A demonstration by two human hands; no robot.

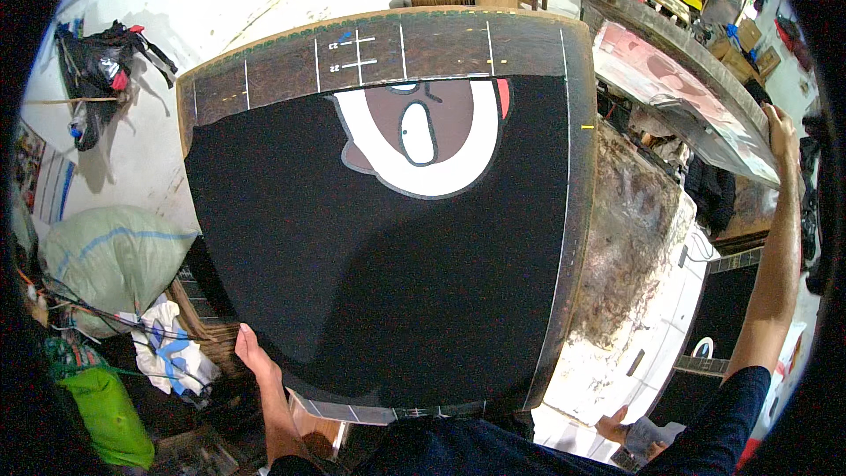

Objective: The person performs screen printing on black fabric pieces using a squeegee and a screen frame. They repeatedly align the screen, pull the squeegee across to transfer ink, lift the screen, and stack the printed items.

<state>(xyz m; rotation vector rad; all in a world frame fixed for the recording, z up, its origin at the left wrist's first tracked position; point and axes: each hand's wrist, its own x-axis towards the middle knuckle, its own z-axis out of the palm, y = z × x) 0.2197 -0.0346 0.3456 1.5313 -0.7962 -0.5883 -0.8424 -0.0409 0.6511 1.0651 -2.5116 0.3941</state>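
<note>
A large board point(282, 79) with white ruled lines lies in front of me, and black fabric point(449, 300) covers most of it. Near the fabric's far edge is a printed cartoon face point(432, 181) in white and brown, with a bit of red. My left hand point(256, 353) is closed at the near left, pinching the fabric's edge where it stretches off the board. Far out to the right, my right hand point(781, 132) wraps round the end of a screen printing frame point(696, 35). That frame stands tilted beside the board, with pinkish shapes on its mesh.
Another person's hand point(612, 426) with a grey cloth point(650, 437) is at the lower right, near another board with black fabric point(727, 300). At left are a pale green sack point(115, 256), cables and a bright green bag point(106, 414). A black bag point(106, 70) hangs on the wall.
</note>
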